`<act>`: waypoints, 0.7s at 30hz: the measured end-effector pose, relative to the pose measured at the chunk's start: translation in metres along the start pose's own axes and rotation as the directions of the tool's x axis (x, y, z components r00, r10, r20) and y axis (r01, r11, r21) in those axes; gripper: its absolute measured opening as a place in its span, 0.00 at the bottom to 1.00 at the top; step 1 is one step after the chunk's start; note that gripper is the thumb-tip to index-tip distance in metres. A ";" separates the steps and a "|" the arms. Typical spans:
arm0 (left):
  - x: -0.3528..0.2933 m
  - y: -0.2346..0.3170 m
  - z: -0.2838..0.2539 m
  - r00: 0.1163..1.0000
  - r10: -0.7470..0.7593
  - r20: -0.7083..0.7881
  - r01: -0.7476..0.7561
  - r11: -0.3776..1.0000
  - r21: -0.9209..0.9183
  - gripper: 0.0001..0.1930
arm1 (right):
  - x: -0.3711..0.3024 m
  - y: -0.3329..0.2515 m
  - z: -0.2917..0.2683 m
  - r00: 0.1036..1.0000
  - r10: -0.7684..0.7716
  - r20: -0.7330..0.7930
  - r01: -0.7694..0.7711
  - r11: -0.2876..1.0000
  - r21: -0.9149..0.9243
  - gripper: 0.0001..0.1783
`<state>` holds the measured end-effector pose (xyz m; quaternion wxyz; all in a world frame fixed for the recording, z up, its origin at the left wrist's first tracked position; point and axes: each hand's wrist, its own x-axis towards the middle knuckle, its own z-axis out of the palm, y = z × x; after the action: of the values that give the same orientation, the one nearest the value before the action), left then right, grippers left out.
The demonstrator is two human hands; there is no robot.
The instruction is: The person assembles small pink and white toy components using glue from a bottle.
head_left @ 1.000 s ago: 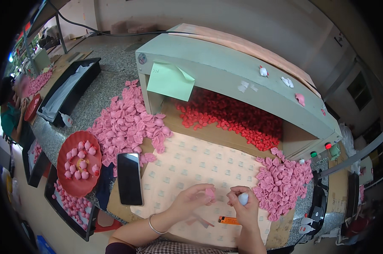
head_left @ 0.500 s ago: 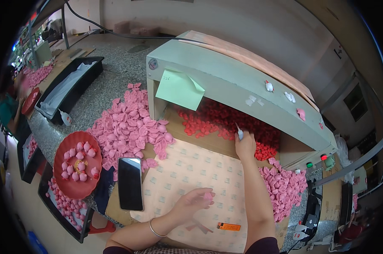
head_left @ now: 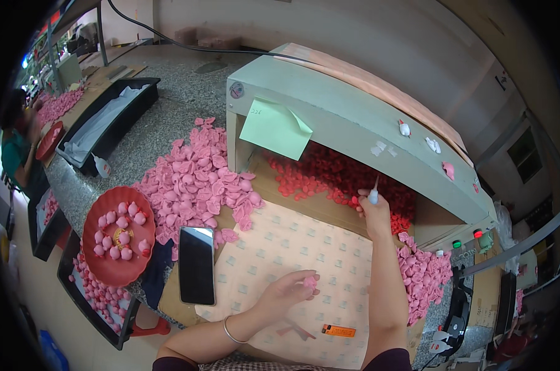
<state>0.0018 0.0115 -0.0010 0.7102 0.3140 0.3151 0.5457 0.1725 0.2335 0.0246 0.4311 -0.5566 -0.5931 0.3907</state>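
My right hand [head_left: 374,213] is stretched out to the mouth of the green box [head_left: 354,123], fingers closed round a small white bottle [head_left: 374,195], nozzle pointing up, right at the red pieces [head_left: 335,176]. My left hand [head_left: 287,292] sits nearer me on the patterned sheet [head_left: 280,247], fingers pinching a pink piece [head_left: 309,282]. The pink pile [head_left: 199,179] lies to its left on the counter [head_left: 150,136].
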 end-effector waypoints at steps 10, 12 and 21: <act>-0.002 0.003 0.002 0.999 0.036 0.011 -0.036 0.998 0.041 0.19 | -0.157 -0.032 -0.017 0.961 0.060 0.272 -0.166 0.906 0.390 0.04; -0.001 0.003 0.001 0.997 0.078 0.020 -0.079 0.995 0.060 0.19 | -0.170 -0.024 -0.018 0.960 -0.048 0.276 -0.073 0.907 0.414 0.05; -0.005 0.003 0.002 0.989 -0.028 0.146 0.010 0.993 0.122 0.19 | -0.183 -0.046 -0.032 0.779 -0.379 0.499 0.336 0.925 0.176 0.09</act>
<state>0.0008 0.0074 0.0031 0.7165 0.3928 0.2971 0.4941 0.1893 0.0475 0.0647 0.3402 -0.2890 -0.7670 0.4610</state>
